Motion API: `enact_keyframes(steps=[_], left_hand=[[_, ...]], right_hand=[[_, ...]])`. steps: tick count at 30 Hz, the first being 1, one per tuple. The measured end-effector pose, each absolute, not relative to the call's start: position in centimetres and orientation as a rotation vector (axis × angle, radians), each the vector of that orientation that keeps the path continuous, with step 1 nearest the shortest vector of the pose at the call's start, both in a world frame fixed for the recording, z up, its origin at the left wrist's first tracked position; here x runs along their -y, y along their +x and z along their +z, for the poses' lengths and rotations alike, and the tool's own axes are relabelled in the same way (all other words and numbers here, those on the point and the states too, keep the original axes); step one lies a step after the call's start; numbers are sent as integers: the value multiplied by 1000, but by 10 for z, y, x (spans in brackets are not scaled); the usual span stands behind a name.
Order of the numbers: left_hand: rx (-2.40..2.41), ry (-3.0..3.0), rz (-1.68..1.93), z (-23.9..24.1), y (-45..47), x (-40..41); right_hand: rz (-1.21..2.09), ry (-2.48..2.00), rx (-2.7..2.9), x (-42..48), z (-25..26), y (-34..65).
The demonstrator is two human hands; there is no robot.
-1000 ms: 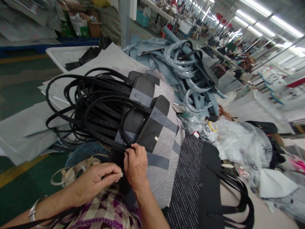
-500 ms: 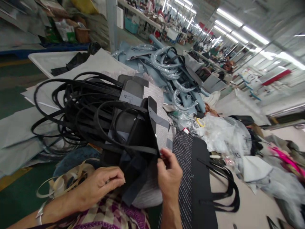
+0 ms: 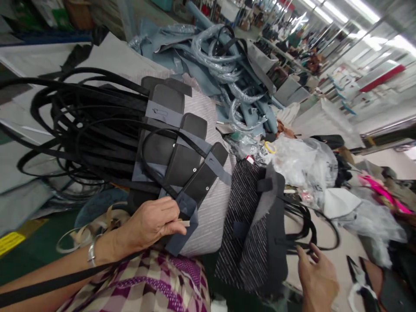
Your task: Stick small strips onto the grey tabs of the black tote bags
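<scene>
A stack of black bag panels (image 3: 182, 164) banded with grey tape lies on grey striped fabric, and their long black strap loops (image 3: 74, 121) spill to the left. My left hand (image 3: 152, 223) rests on the near end of this stack, its fingers closed round a small pale stick. To the right lies a black-and-white striped bag piece (image 3: 243, 225) with black handles (image 3: 312, 234). My right hand (image 3: 316, 277) hovers just below those handles, fingers apart and holding nothing.
Blue-grey bags with plastic-wrapped handles (image 3: 224, 56) are heaped at the back. Clear plastic bags (image 3: 302, 164) and mixed scraps crowd the right side. Pale tape loops (image 3: 81, 234) lie by my left wrist. Green floor (image 3: 22, 260) shows at the left.
My right hand has let go of the black panel and swung down to the right, beside the striped piece. The panel stack has settled flat again. My left hand has shifted slightly.
</scene>
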State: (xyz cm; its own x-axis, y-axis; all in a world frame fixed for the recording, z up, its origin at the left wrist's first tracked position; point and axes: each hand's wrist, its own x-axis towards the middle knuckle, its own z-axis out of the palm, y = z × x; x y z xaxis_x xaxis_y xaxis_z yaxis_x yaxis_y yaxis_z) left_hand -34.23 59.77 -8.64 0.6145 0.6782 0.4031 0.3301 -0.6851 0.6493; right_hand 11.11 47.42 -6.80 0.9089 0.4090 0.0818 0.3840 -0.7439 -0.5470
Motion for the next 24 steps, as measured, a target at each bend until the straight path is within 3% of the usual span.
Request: enact_keyframes(steps=[5, 8, 12, 18, 24], left_hand=[[-797, 2540, 764, -79, -340, -599], [-800, 2593, 760, -81, -344, -596], [-826, 2595, 743, -87, -351, -591], [-917, 2385, 661, -90, -354, -588], [-887, 2255, 811, -93, -351, -590]], right_hand=[[636, -1782, 1396, -513, -66, -46], [663, -1362, 1828, -534, -63, -118], [580, -1181, 2026, -547, -64, -145], [474, -1183, 2012, -550, -78, -156], [969, -1639, 1164, -578, -140, -139]])
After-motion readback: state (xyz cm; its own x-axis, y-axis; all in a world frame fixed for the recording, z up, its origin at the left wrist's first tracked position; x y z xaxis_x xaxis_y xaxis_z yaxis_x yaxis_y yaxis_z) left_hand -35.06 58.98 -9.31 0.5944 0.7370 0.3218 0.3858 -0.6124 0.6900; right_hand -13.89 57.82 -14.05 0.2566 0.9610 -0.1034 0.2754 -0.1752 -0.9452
